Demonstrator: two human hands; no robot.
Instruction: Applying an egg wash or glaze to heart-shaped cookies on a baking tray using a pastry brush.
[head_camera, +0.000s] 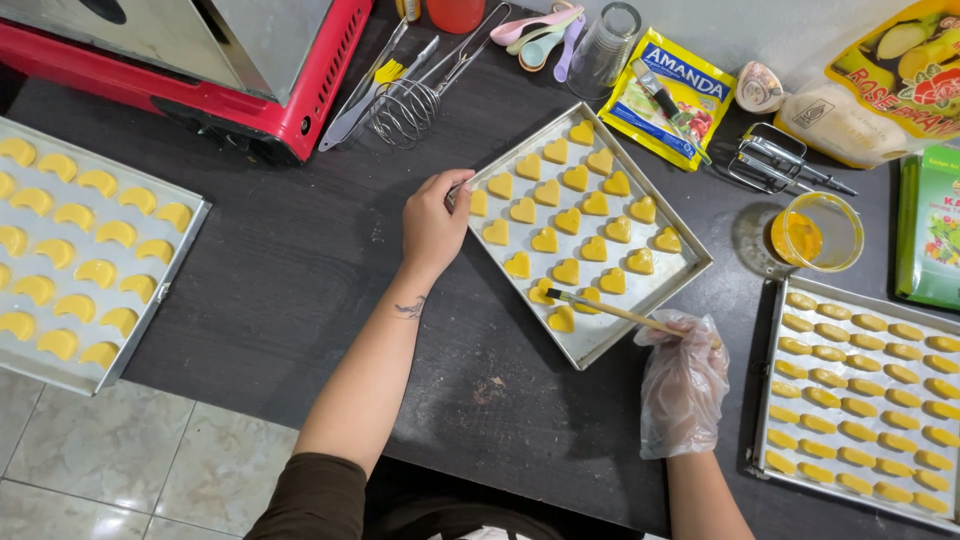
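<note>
A metal baking tray (592, 346) lies at an angle on the dark table, filled with several yellow heart-shaped cookies (568, 222). My left hand (433, 222), bare, grips the tray's left rim. My right hand (683, 385), in a clear plastic glove, holds a thin wooden-handled brush (610, 311). The brush tip touches a heart cookie (542, 294) near the tray's lower left corner.
A glass bowl of yellow glaze (816, 233) stands right of the tray. A tray of oblong cookies (862, 390) is at the right, a tray of crescent cookies (70, 250) at the left. A red oven (250, 70), whisk (410, 105), mixer beaters (775, 165), measuring spoons and packets line the back.
</note>
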